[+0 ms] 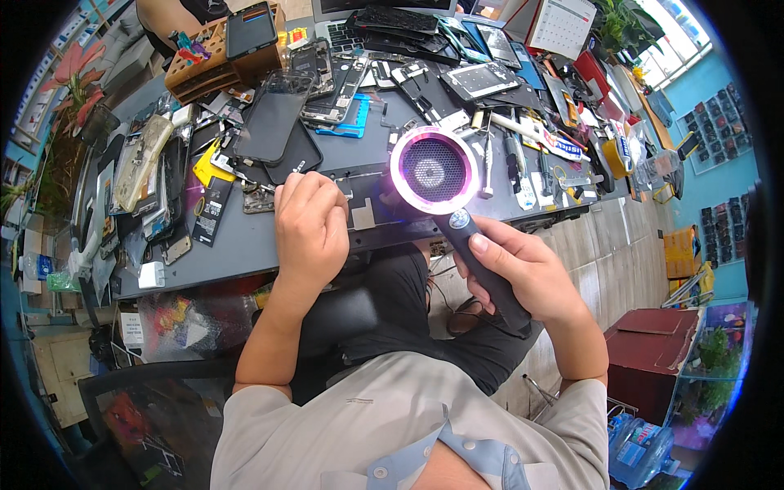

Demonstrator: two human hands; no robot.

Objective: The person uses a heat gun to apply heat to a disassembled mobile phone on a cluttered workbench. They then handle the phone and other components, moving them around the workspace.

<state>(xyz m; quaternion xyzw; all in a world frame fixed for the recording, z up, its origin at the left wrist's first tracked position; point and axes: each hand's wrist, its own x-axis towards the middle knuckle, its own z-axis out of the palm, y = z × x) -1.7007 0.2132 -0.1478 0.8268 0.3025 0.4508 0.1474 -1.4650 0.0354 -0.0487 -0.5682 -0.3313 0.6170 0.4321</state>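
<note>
My right hand (523, 265) is wrapped around the black handle of a hair dryer (499, 286). Its round head has a dark mesh (429, 169) ringed in glowing pink, and it hangs over the front of the grey table, casting purple light around it. My left hand (310, 220) is curled at the table's front edge, left of the dryer head. Its fingertips are closed and hidden; a small metallic bit shows above the knuckles, and whatever they grip I cannot make out. Beside it lies a slim phone part (258, 198), with a black phone case (273, 122) behind.
Opened phones (482, 82), a blue tray (347, 118), tubes (549, 140) and a screwdriver (487, 163) crowd the grey table (220, 261). A wooden holder (212, 69) stands at the back left. Behind are a laptop (339, 34) and a calendar (562, 24). A maroon box (653, 343) sits on the right.
</note>
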